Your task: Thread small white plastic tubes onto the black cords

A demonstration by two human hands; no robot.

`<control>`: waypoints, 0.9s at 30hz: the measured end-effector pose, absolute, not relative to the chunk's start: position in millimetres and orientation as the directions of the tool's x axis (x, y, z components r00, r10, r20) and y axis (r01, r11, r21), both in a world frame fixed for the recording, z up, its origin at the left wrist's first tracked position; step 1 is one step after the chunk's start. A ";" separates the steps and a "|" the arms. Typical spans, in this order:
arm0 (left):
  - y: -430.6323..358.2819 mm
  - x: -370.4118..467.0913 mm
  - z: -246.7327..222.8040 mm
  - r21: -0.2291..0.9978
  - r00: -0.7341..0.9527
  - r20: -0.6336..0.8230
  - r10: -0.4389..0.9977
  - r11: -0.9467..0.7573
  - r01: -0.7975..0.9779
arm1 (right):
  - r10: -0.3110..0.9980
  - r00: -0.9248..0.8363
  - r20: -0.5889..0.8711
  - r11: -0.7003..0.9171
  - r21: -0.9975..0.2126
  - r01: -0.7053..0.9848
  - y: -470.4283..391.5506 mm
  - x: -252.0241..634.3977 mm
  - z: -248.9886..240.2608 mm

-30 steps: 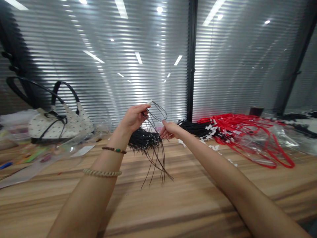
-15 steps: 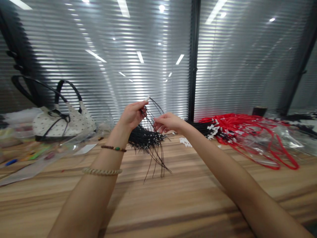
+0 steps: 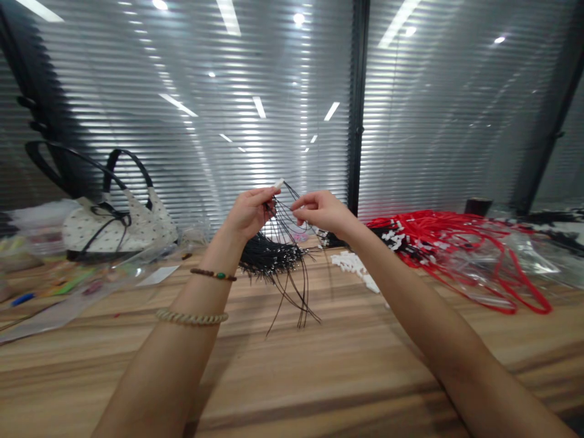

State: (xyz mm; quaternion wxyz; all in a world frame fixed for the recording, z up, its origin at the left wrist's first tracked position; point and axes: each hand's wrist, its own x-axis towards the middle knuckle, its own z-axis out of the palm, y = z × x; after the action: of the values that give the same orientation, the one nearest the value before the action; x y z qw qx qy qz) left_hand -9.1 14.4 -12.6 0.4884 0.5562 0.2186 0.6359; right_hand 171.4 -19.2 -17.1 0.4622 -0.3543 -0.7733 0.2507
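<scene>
Several thin black cords (image 3: 305,292) hang from my left hand (image 3: 253,212), whose fingers are closed around them near a small white piece (image 3: 278,183) at their top. To the right, my right hand (image 3: 323,212) is raised with its thumb and forefinger pinched together beside the upper loops of the cords; what lies between its fingertips is too small to make out. Behind the hanging cords, a thick bundle of black cords (image 3: 269,257) rests on the wooden table (image 3: 292,377).
White small pieces (image 3: 353,265) lie right of the bundle. Farther right are red straps (image 3: 429,228) and clear plastic bags (image 3: 529,252). A dotted white bag (image 3: 116,231) with black handles stands at left, near a blue pen (image 3: 22,299) and a white paper (image 3: 157,275).
My left hand has shifted slightly right with the cords. My right hand has moved up and right, its fingers now higher beside the cord loops. More of the white pieces show.
</scene>
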 end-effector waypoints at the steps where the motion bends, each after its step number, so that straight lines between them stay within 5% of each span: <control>1: 14.6 -9.3 -12.8 0.822 0.091 0.492 0.866 -0.427 -0.378 | 0.785 -0.338 0.520 0.613 -0.733 0.294 -23.9 179.6 -11.9; 8: 18.5 -10.7 -13.1 0.836 0.053 0.455 0.889 -0.406 -0.370 | 0.723 -0.347 0.597 0.637 -0.771 0.004 -57.2 234.8 20.1; 13: 21.0 -10.9 -12.7 0.849 0.026 0.419 0.908 -0.381 -0.365 | 0.590 -0.373 0.716 0.745 -0.661 -0.091 -74.3 258.5 25.1; 20: 20.9 -10.6 -12.4 0.869 0.028 0.378 0.926 -0.344 -0.355 | 0.575 -0.185 0.797 0.813 -0.582 0.023 -92.3 270.5 29.2; 27: 21.6 -9.0 -12.2 0.890 0.051 0.335 0.941 -0.298 -0.346 | 0.588 -0.216 0.780 0.795 -0.607 -0.027 -79.5 242.5 25.8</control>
State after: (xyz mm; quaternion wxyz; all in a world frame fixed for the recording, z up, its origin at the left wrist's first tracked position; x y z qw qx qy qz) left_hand -9.0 21.6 -12.2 0.5157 0.5095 0.2918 0.6239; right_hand 242.5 -79.5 25.8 0.5963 -0.1907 -0.7360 0.2576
